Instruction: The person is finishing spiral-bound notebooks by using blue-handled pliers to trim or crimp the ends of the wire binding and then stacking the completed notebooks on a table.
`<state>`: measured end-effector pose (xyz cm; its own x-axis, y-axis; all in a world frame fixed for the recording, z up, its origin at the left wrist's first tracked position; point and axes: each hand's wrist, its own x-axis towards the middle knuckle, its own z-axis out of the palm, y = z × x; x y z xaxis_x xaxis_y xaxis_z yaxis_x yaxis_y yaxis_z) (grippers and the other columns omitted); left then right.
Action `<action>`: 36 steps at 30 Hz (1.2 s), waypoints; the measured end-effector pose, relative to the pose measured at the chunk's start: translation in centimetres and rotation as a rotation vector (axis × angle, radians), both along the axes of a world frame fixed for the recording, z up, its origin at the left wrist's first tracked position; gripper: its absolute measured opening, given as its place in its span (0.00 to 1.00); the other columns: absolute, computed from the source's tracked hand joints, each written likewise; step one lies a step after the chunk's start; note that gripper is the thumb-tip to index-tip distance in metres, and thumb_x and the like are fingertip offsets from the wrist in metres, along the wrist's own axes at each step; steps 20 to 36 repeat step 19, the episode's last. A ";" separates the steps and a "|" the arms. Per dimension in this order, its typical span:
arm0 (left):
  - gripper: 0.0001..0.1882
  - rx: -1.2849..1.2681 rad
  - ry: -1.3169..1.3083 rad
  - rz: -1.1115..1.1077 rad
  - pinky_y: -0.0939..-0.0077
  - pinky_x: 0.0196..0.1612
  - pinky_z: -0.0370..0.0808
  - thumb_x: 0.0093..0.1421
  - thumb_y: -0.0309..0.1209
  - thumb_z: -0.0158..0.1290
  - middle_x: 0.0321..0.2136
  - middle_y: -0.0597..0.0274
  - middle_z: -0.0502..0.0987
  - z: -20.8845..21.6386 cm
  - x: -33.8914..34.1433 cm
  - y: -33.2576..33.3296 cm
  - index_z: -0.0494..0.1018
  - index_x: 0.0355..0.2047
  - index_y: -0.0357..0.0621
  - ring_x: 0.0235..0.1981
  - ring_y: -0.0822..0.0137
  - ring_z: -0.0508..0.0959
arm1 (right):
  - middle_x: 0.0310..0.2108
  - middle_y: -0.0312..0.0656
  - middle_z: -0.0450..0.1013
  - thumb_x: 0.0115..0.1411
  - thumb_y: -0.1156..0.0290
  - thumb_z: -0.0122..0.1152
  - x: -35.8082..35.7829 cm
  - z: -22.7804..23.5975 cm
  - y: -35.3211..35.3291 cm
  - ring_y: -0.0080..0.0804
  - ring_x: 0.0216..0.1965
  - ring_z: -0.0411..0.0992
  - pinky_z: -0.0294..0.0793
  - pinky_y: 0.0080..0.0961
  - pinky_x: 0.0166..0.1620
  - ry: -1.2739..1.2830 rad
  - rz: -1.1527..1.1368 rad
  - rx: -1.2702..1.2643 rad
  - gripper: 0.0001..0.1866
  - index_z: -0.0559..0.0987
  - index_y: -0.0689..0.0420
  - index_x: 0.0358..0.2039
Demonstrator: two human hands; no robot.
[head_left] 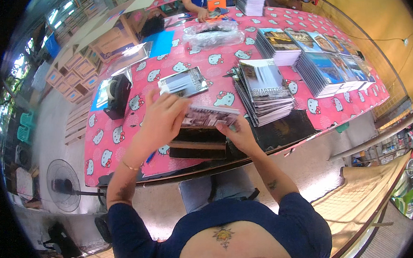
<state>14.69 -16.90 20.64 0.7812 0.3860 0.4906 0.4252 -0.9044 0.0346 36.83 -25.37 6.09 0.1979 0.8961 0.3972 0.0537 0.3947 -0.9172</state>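
Note:
My right hand grips the right end of a notebook with a dark, brownish photo cover, thumb on top. The notebook is tilted and seen nearly edge-on. At its left end is my left hand, its fingers apart and slightly smeared; whether they touch the notebook I cannot tell. Below the notebook lies a black block or box with a brown strip. Another photo-covered notebook lies flat just beyond my left hand. To the right rises a stack of spiral notebooks with a waterfall cover.
A black tape dispenser stands at the left of the pink patterned tablecloth. More notebook stacks fill the right side. Crumpled clear plastic lies farther back. Across the table a person works near an orange box. A fan stands at left.

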 end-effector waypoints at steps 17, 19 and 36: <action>0.22 -0.101 -0.026 0.981 0.55 0.53 0.70 0.65 0.36 0.51 0.50 0.42 0.72 -21.4 -16.5 16.4 0.71 0.56 0.37 0.51 0.43 0.71 | 0.51 0.59 0.71 0.57 0.56 0.65 10.6 5.2 8.7 0.53 0.53 0.72 0.75 0.48 0.48 -1.271 -0.520 -0.424 0.32 0.70 0.59 0.58; 0.22 -0.130 0.052 1.009 0.55 0.53 0.70 0.64 0.36 0.52 0.49 0.42 0.73 -20.1 -16.3 17.5 0.72 0.56 0.40 0.50 0.43 0.72 | 0.58 0.60 0.68 0.53 0.46 0.67 12.2 5.9 10.2 0.54 0.56 0.71 0.75 0.47 0.51 -1.355 -0.297 -0.569 0.46 0.61 0.57 0.66; 0.22 -0.130 0.052 1.009 0.55 0.53 0.70 0.64 0.36 0.52 0.49 0.42 0.73 -20.1 -16.3 17.5 0.72 0.56 0.40 0.50 0.43 0.72 | 0.58 0.60 0.68 0.53 0.46 0.67 12.2 5.9 10.2 0.54 0.56 0.71 0.75 0.47 0.51 -1.355 -0.297 -0.569 0.46 0.61 0.57 0.66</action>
